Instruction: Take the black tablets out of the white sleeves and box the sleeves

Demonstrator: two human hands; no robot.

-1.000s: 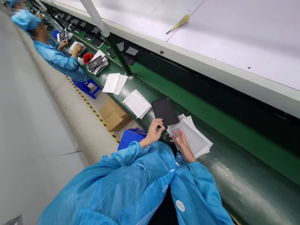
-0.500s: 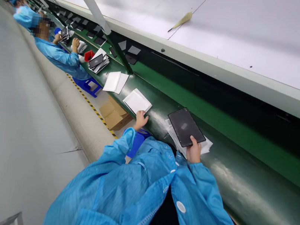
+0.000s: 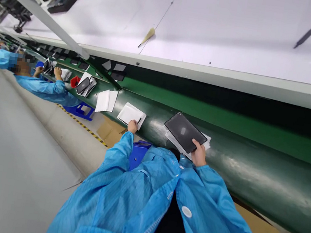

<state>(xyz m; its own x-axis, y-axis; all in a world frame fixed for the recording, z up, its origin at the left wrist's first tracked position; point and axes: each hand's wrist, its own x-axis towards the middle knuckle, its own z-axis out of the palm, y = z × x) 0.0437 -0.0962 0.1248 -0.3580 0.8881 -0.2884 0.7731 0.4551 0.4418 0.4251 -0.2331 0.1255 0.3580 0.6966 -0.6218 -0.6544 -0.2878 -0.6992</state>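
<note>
My right hand grips the near right corner of a dark tablet, thumb on top. The tablet lies back side up, tilted over a stack of white sleeves. Further left, my left hand is at the near edge of a white flat packet stack, its fingers drawn together. A short dark stick-like thing shows at those fingertips; what it is I cannot make out.
White packets, a tablet on a pile and a red bin line the green bench. A co-worker sits at left. Above runs a white shelf; a blue stool and cardboard box stand below.
The view has turned, shifting the bench. My left hand has drawn its fingers together at the packet stack, and the dark thing now shows there. My right hand keeps hold of the tablet.
</note>
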